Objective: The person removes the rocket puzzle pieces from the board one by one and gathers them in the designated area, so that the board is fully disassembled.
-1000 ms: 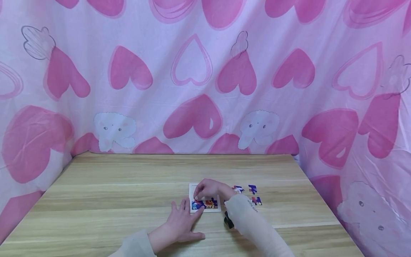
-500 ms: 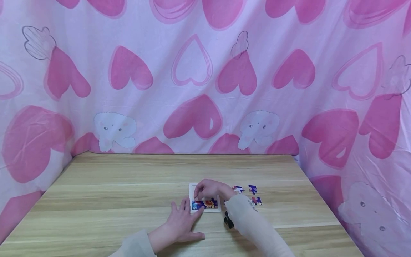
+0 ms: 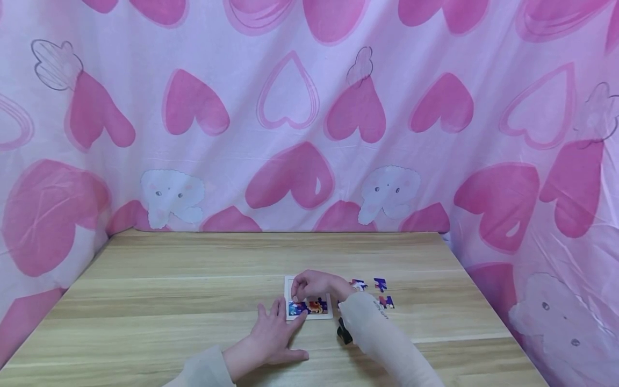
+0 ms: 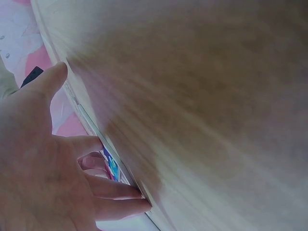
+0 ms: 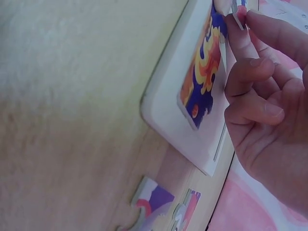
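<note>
One puzzle piece pinched in grip of your right hand, over white tray near laid pieces; your left hand spread loose, touching tray. Seemingly placing step; next move calls for matching tabs, then pressing flat.

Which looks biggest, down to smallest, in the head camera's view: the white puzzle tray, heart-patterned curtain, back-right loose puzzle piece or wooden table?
1. Heart-patterned curtain
2. Wooden table
3. White puzzle tray, partly hidden
4. Loose puzzle piece
</note>
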Demonstrator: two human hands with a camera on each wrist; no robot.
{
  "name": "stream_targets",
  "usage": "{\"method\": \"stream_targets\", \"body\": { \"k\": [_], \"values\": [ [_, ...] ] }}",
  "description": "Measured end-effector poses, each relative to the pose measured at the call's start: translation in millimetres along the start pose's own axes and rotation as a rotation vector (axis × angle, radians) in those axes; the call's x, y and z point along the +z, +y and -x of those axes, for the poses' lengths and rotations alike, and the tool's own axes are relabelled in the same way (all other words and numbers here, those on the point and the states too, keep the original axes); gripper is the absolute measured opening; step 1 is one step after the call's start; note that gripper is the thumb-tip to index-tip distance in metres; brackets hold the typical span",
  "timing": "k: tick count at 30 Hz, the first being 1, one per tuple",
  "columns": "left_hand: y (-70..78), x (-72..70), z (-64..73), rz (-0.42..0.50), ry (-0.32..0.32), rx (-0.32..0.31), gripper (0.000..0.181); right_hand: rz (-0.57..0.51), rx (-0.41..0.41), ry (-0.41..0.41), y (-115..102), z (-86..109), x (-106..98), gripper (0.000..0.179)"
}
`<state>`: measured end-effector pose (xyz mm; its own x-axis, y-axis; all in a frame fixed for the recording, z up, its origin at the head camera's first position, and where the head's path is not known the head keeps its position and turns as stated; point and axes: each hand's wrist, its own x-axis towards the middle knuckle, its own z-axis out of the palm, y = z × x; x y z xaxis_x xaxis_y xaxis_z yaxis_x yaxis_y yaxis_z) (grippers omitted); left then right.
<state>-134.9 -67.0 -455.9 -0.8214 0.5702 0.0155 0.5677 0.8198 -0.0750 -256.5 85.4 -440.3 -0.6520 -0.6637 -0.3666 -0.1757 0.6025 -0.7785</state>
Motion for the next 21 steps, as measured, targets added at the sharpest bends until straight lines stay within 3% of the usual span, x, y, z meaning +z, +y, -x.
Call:
{"method": "stream_targets", "body": {
  "k": [6, 12, 21],
  "values": [
    [0.2, -1.6, 0.0, 0.006, -0.010, -0.001, 0.081, 0.015, -0.011, 0.017, 1.0, 2.9, -0.7, 0.011],
    [1.1, -3.0, 0.7, -0.001, -0.012, -0.003, 0.081, -0.042, -0.007, 0.058, 2.7, 5.8, -5.5, 0.012],
    [1.4, -2.4, 0.8, -0.002, -0.003, -0.007, 0.081, 0.003, -0.092, 0.078, 11.1, 15.3, -19.0, 0.009]
  ]
}}
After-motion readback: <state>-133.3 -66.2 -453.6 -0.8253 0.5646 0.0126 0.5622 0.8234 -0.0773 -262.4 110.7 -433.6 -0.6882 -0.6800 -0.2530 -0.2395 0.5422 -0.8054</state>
